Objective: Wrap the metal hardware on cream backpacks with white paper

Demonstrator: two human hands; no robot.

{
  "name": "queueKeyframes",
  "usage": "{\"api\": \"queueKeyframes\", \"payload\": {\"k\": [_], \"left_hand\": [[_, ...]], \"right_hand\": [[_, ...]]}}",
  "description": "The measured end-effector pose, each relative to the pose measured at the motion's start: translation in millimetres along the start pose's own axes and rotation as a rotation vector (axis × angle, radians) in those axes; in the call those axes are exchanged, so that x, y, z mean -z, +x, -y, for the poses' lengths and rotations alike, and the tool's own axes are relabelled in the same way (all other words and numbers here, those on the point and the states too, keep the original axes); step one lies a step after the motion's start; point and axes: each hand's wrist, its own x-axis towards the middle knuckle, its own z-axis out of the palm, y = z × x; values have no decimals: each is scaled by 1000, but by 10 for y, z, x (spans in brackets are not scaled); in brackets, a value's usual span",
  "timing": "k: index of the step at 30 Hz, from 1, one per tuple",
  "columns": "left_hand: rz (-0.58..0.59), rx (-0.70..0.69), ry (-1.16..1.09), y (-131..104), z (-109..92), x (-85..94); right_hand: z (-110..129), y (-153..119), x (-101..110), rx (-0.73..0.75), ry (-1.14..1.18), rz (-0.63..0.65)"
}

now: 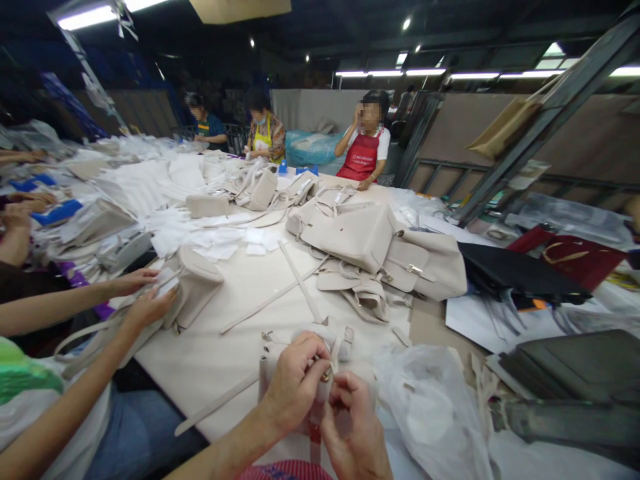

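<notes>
At the near edge of the table lies a beige bag (269, 363), partly hidden behind my hands. My left hand (300, 377) is closed at the bag's top, thumb and fingers pinching around a small brass-coloured ring (327, 375) and a thin beige strap (338, 347). Just right of it, my right hand (353, 417) has its fingers curled together against the lower side of the same ring and strap. Exactly what its fingertips grip is hidden. A loose beige strap (220, 403) extends left from the bag.
Stacked beige bags (350, 233) lie beyond my hands. Clear plastic (430, 407) and dark flat pieces (580, 367) are at right. At left, a person's hands (150, 303) hold white paper by another bag (195, 287). A person in a red apron (364, 157) sits across.
</notes>
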Motion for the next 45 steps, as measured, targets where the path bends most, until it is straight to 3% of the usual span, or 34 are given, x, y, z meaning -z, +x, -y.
{"api": "queueKeyframes", "payload": {"k": [3,6,9,12,14,16,19,21,23,25,28,33,37,40,45], "left_hand": [[-18,4,28,0,49,-31],[-38,47,94,13,130,-19],[-22,155,123,36,144,44],[112,308,28,66,74,131],[270,433,-171,86,19,166],[330,542,-406,98,-8,157],[152,702,-676,82,16,81],[64,823,-836,50,56,27],[63,882,-955,9,90,-1],[69,870,-1007,-29,112,1],[63,820,-1020,-60,134,41],[21,743,-941,-62,192,82],[35,677,-942,-75,212,69],[24,641,-1007,-113,210,95],[-55,627,-909,-254,249,142]], "right_hand": [[-31,-76,2,15,39,151],[-61,-149,-41,-190,318,360],[-86,-149,-79,-370,552,430],[-125,-81,-92,-372,555,423],[-149,-31,-91,-305,453,432],[-149,5,-82,-216,315,466],[-79,52,-27,-198,283,457],[-7,109,41,-261,371,321],[58,198,113,-296,361,159],[109,303,154,-296,236,114],[200,441,121,-230,47,204],[432,638,-4,78,-379,403],[500,772,8,294,-828,329],[446,816,43,394,-870,206],[305,915,34,398,-671,128]]}}
